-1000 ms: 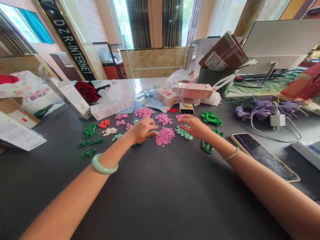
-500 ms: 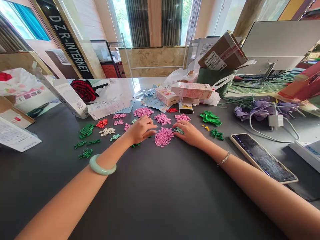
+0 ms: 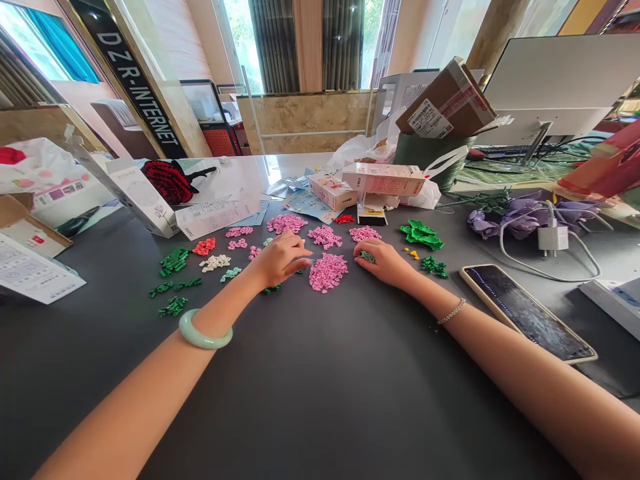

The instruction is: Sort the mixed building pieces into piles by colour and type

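Observation:
A heap of small pink building pieces [image 3: 328,272] lies on the dark table between my hands. To its left is my left hand [image 3: 283,260], its thumb and fingers apart and reaching towards the heap's edge. On the other side my right hand [image 3: 385,263] rests with curved fingers, a gap showing between thumb and forefinger. Pale green pieces [image 3: 367,256] show in that gap, partly covered by the hand. Just beyond are more pink piles [image 3: 325,237]. Dark green pieces by my left hand are mostly hidden beneath it.
Left of my hands lie green [image 3: 174,262], red [image 3: 204,247] and white pieces [image 3: 215,263]. Large green leaf pieces [image 3: 421,235] and a phone [image 3: 527,312] are on the right. Cartons [image 3: 384,179], an instruction sheet [image 3: 220,215] and a charger [image 3: 553,239] lie farther back.
My right hand has drawn slightly right, away from the pink heap's edge. My left hand has stayed almost where it was.

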Demonstrator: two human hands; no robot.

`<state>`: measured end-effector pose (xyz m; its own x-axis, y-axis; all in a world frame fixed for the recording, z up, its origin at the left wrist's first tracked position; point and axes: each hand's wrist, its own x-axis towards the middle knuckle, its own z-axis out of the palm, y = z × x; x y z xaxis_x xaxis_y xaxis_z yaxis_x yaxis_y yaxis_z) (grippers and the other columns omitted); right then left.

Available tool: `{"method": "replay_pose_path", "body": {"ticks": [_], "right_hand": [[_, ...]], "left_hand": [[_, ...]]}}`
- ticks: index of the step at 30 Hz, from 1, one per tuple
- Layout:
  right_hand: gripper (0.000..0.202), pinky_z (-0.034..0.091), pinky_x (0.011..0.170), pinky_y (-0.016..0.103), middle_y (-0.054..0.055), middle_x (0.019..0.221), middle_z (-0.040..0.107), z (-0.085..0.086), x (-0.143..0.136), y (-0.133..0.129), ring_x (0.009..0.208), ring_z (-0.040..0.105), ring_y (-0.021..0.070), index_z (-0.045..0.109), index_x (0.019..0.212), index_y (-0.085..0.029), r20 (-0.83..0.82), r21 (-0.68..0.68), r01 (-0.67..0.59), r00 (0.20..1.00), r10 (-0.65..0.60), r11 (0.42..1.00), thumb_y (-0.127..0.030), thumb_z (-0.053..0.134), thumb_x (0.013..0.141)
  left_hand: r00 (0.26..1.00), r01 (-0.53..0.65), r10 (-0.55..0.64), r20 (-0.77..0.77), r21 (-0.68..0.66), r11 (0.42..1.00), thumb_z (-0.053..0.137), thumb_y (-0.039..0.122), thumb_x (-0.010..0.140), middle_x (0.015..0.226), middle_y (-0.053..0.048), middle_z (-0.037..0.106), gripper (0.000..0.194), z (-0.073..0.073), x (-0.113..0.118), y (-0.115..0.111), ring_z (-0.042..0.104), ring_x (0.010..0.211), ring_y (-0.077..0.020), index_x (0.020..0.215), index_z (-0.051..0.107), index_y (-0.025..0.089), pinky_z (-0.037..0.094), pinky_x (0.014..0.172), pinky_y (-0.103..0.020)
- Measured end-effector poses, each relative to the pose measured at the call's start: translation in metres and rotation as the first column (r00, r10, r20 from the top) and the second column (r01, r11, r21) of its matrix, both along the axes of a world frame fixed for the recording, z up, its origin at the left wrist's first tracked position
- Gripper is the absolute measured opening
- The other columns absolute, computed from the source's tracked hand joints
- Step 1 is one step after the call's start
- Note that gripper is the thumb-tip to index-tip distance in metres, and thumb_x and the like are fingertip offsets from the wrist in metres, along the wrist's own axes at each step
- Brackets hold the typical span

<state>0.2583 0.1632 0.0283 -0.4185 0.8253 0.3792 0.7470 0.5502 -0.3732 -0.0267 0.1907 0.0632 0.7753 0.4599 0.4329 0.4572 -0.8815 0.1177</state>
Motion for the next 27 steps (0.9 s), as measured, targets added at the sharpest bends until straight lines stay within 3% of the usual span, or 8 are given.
{"method": "replay_pose_path", "body": {"ticks": [12, 27], "right_hand": [[0.022, 0.046, 0.083, 0.037, 0.009, 0.098, 0.069, 0.003, 0.003, 0.002, 0.092, 0.062, 0.0218, 0.065, 0.092, -0.018, -0.169, -0.035, 0.1, 0.98, -0.104, 0.994, -0.032, 0.048, 0.087], [0.032, 0.047, 0.067, 0.03, 0.007, 0.084, 0.069, 0.014, 0.016, 0.012, 0.075, 0.061, 0.0169, 0.065, 0.093, -0.015, -0.402, -0.17, 0.297, 0.85, -0.341, 0.94, -0.038, 0.044, 0.086]], "left_hand": [[1.0, -0.007, 0.007, 0.0, -0.004, 1.0, 0.018, 0.064, 0.092, 0.083, -0.011, 0.061, 0.075, 0.0, 0.0, 0.0, 0.049, 0.083, -0.0226, 0.098, 0.071, 0.013, 0.043, 0.077, -0.037], [1.0, -0.002, 0.002, 0.014, -0.004, 1.0, 0.019, 0.064, 0.093, 0.083, -0.01, 0.062, 0.072, -0.003, -0.001, 0.003, 0.05, 0.082, -0.0221, 0.095, 0.071, 0.015, 0.044, 0.076, -0.036]]}}
